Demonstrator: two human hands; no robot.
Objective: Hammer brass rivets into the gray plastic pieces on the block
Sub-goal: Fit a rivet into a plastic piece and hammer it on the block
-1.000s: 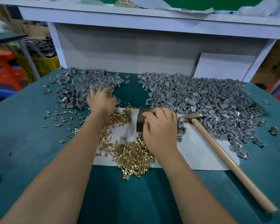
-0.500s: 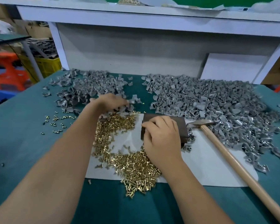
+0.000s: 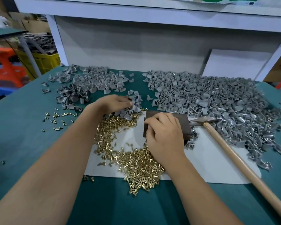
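A teal felt-covered workbench (image 3: 23, 127) fills the view, backed by a white shelf frame (image 3: 136, 12) and a pale gray back panel (image 3: 136, 51). Off its left edge stands a yellow slatted plastic crate (image 3: 44, 62) heaped with gray scrap strips, beside an orange plastic stool (image 3: 5, 67).

On the bench lies one white paper sheet (image 3: 209, 163). To the right spreads the large heap of gray plastic pieces (image 3: 217, 101), far too many to count; a smaller heap of the same gray pieces (image 3: 88, 83) sits at the back left. One hammer with a long wooden handle and steel head (image 3: 234, 153) lies untouched across the sheet's right side, its head just beside the block. A heap of small brass rivets (image 3: 136, 163) covers the sheet's left and near edge, with about two dozen loose rivets (image 3: 58, 117) scattered on the felt to the left.

One dark brown rectangular block (image 3: 183, 122) rests at the sheet's far edge. The right hand (image 3: 164, 135) lies over it, fingers curled round its left edge. The left hand (image 3: 115, 103) has fingers bent around a cluster of gray pieces (image 3: 135, 104), now dragged from the smaller heap to the block's left corner; a second ago that hand was spread flat on the heap farther left.
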